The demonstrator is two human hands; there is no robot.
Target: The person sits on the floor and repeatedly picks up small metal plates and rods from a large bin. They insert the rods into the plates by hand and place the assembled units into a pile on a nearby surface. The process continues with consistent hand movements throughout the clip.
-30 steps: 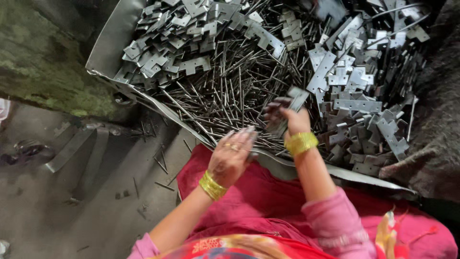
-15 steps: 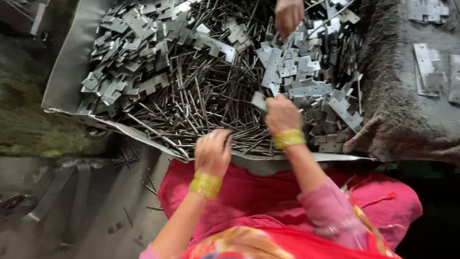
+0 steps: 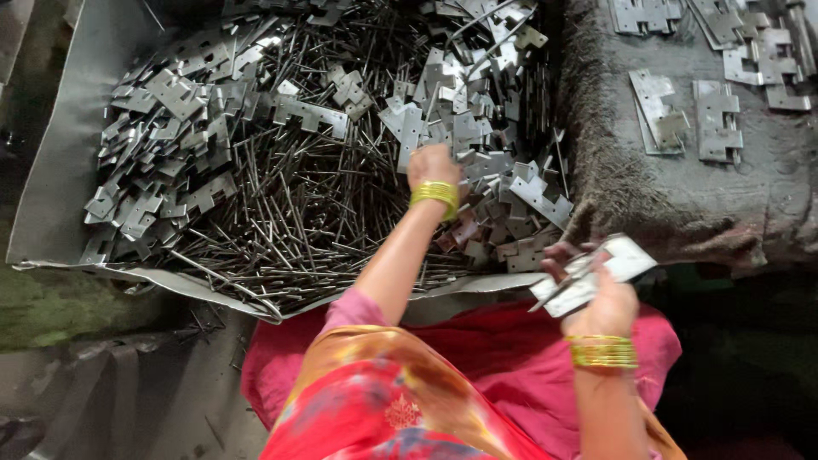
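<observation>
The hinge plates (image 3: 596, 273), flat grey metal leaves stacked slightly askew, sat in the right hand (image 3: 601, 298), whose fingers curled up around their lower edge and clamped them, just in front of the dark fuzzy mat (image 3: 682, 204) and above the pink cloth (image 3: 477, 341) over the person's lap. The left hand (image 3: 433, 166) reached out over the tray (image 3: 51, 179), knuckles up, fingers turned down into the heap; whether they were pinching anything could not be told, since the back of the hand hid them. Gold bangles (image 3: 434, 194) ringed that wrist, and a like set the other. Beneath and around the left hand lay a heap of loose hinge leaves (image 3: 503, 170), and to its left a tangle of thin metal pins (image 3: 290, 221) filled the tray's middle, with more cut leaves (image 3: 170, 128) banked along the far left side. On the mat further right, a few separate plates (image 3: 682, 119) lay flat, well apart from the held stack.
</observation>
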